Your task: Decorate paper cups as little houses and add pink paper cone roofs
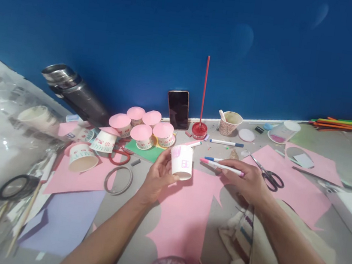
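Observation:
My left hand [157, 175] is wrapped round a white paper cup [181, 162], which is held upside down and slightly tilted above the table. Purple-pink drawing shows on the cup's side, including a small window-like shape. In my right hand [247, 180] is a pink-tipped marker [232, 169], its tip pointing left toward the cup but apart from it. A blue marker [213, 159] lies just behind that one; whether my fingers touch it I cannot tell. Beneath both hands lies cut pink paper [184, 215].
Decorated cups with pink paper tops [141, 132] stand at the left. A phone [179, 110] leans on the blue wall beside a red stick in a round base [199, 131]. Scissors [269, 174] lie right, a tape roll [118, 180] left, and a dark flask [80, 93] behind.

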{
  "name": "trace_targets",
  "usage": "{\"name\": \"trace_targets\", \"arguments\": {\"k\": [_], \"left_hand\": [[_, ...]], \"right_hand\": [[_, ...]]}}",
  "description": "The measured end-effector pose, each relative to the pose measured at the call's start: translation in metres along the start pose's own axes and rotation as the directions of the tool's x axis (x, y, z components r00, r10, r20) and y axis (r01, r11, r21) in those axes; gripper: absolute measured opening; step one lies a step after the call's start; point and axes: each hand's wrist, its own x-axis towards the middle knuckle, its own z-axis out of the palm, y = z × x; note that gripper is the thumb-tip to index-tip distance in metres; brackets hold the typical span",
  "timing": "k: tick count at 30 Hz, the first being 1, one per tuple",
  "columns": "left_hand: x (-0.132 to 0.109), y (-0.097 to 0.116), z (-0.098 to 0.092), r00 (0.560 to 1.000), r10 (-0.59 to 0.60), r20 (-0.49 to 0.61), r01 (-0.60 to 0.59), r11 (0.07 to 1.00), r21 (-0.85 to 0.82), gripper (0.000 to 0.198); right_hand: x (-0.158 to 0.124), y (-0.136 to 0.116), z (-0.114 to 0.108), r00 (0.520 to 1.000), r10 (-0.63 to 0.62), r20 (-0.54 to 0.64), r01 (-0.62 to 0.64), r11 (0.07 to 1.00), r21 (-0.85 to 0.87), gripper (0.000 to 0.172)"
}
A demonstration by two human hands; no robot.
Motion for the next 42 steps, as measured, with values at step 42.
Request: {"name": "trace_targets", "arguments": {"k": [42], "left_hand": [[-0.013, 0.017, 0.001, 0.934, 0.306, 0.184, -0.357, 0.8, 0.481, 0.083]], "right_hand": [[-0.032, -0.039, 0.025, 0.532, -0.84, -0.108, 0.684, 0.502, -0.529, 0.011]]}}
